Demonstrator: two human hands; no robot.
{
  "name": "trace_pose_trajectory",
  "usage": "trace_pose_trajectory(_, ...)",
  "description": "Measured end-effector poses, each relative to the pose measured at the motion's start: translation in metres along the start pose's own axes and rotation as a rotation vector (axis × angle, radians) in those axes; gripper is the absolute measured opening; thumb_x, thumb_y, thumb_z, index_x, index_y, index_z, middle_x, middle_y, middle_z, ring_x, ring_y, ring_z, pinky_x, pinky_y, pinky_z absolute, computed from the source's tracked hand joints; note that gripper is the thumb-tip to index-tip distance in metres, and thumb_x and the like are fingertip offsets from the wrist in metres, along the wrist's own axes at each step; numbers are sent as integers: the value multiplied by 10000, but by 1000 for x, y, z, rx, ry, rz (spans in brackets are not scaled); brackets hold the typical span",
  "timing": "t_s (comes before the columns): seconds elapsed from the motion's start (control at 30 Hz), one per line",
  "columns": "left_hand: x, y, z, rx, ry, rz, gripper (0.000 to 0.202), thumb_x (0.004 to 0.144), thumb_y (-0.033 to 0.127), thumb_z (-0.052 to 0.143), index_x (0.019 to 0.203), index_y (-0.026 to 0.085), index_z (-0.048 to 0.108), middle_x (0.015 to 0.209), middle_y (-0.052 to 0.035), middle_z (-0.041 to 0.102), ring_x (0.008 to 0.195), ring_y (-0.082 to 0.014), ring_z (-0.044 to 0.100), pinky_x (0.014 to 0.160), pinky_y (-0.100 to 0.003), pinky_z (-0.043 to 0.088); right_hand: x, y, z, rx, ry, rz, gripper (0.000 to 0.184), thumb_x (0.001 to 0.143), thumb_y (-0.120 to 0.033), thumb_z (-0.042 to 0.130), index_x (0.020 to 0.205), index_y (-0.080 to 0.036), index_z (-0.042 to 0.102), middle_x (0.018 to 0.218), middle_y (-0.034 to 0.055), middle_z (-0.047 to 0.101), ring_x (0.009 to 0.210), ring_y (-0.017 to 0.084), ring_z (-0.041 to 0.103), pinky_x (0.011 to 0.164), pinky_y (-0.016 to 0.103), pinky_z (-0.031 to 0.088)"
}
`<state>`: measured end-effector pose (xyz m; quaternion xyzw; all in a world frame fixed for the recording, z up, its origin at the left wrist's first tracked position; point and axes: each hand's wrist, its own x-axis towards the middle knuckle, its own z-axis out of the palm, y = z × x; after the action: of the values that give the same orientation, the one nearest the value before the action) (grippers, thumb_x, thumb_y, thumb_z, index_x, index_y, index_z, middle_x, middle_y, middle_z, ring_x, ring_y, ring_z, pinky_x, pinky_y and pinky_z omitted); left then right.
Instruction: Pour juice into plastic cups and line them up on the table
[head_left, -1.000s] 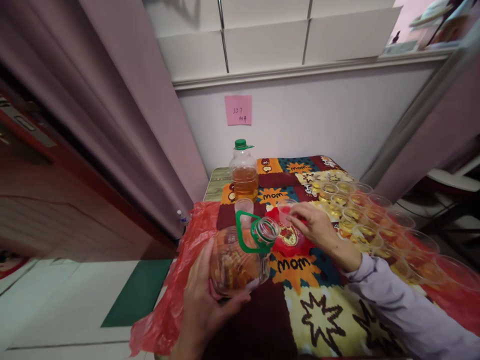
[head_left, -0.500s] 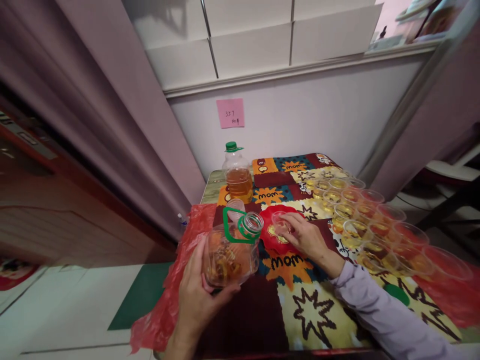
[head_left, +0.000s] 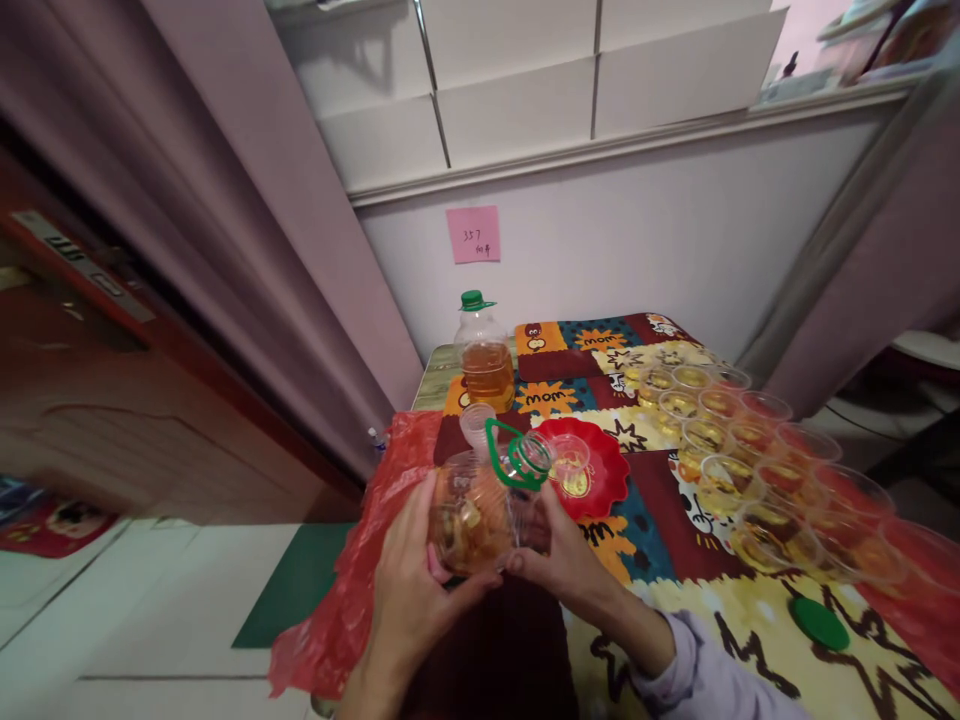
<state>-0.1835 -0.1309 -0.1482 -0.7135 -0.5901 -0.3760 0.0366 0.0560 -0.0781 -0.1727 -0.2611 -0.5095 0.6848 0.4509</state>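
Note:
Between my two hands is a clear plastic jug (head_left: 471, 515) with a green handle ring and an uncapped mouth, tilted toward the right, amber liquid inside. My left hand (head_left: 420, 570) wraps its left side and base. My right hand (head_left: 562, 555) grips its right side. Just beyond the jug's mouth, a clear plastic cup (head_left: 570, 455) stands on a red scalloped plate (head_left: 611, 475). Behind the jug rises a stack of clear cups (head_left: 478, 425), partly hidden. A green cap (head_left: 820, 622) lies at the right front of the table.
Several clear cups of yellowish liquid (head_left: 750, 440) stand in rows on the right. A second jug (head_left: 486, 365), green-capped and partly filled, stands at the back left. Red plastic sheeting (head_left: 352, 590) hangs over the left edge; a wall is behind.
My right hand has let go of the cup on the red plate and come back to grip the jug's right side. The view has shifted slightly.

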Motion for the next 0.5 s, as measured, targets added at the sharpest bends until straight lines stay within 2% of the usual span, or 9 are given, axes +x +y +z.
trace_pose_trajectory(0.1, 2, 9, 5, 44, -13, 1, 1247, 853, 749, 922, 1847, 283, 329, 1770, -228, 591, 1597, -464, 609, 1245, -644, 575, 6, 6, 10, 152, 1, 24, 1175, 672, -758, 1087, 1574, -320, 474, 1642, 224, 656, 1505, 449, 704, 1253, 700, 574)
trace_pose_trajectory(0.2, 4, 14, 6, 38, -34, -11, 1245, 855, 800, 894, 1846, 292, 337, 1778, -227, 583, 1600, -467, 606, 1249, -656, 563, 11, 13, 8, 254, 52, -9, 1239, 560, -718, 1148, 1543, -362, 483, 1599, 177, 683, 1530, 444, 683, 1244, 704, 589)
trace_pose_trajectory(0.33, 8, 14, -8, -127, -99, -7, 1277, 811, 943, 817, 1831, 297, 404, 1810, -219, 547, 1639, -477, 557, 1282, -664, 526, 18, 20, -3, 292, 33, 12, 1214, 490, -552, 1214, 1484, -372, 540, 1624, 154, 661, 1520, 452, 684, 1197, 692, 631)
trace_pose_trajectory(0.37, 9, 12, -14, -178, -84, -25, 1217, 840, 961, 770, 1809, 296, 454, 1820, -209, 537, 1663, -468, 529, 1307, -660, 498, 20, 21, -5, 291, 23, 19, 1200, 495, -521, 1217, 1479, -367, 548, 1619, 155, 664, 1499, 450, 697, 1185, 684, 639)
trace_pose_trajectory(0.43, 8, 4, -24, -248, 21, -134, 1009, 945, 924, 683, 1724, 290, 586, 1810, -183, 558, 1684, -434, 509, 1354, -636, 441, 22, 23, -9, 283, 9, 16, 1162, 519, -509, 1211, 1470, -356, 560, 1590, 158, 680, 1455, 440, 723, 1161, 664, 651)
trace_pose_trajectory(0.5, 2, -10, -29, -281, 178, -351, 785, 1031, 820, 651, 1592, 274, 710, 1721, -163, 657, 1617, -396, 595, 1352, -600, 447, 24, 27, -11, 269, 13, -11, 1132, 541, -547, 1196, 1463, -345, 570, 1564, 163, 689, 1435, 432, 729, 1148, 646, 652)
